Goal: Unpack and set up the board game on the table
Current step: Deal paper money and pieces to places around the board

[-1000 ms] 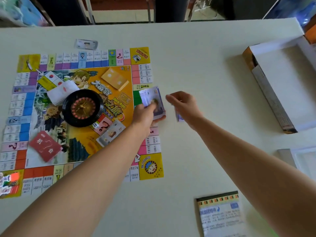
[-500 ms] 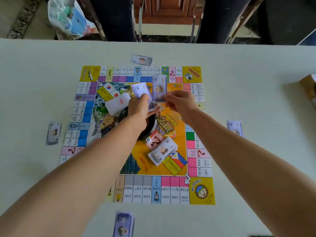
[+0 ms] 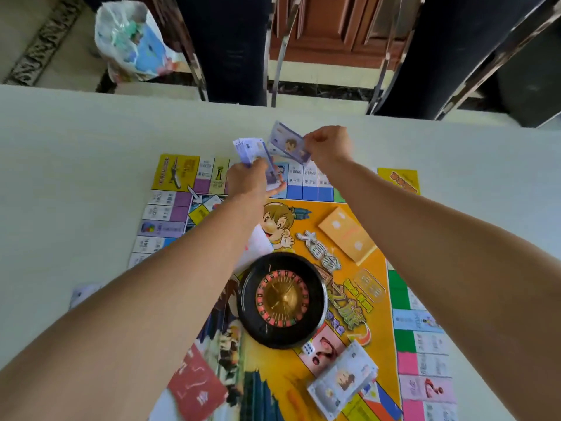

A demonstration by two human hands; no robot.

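Purple paper banknotes (image 3: 253,151) sit gripped in the left hand (image 3: 247,182) while the right hand (image 3: 329,144) pinches a single note (image 3: 288,145), best peeled off singly.

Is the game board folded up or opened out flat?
Opened out flat. The game board lies spread on the table, all in one level sheet, and the roulette wheel sits on top.
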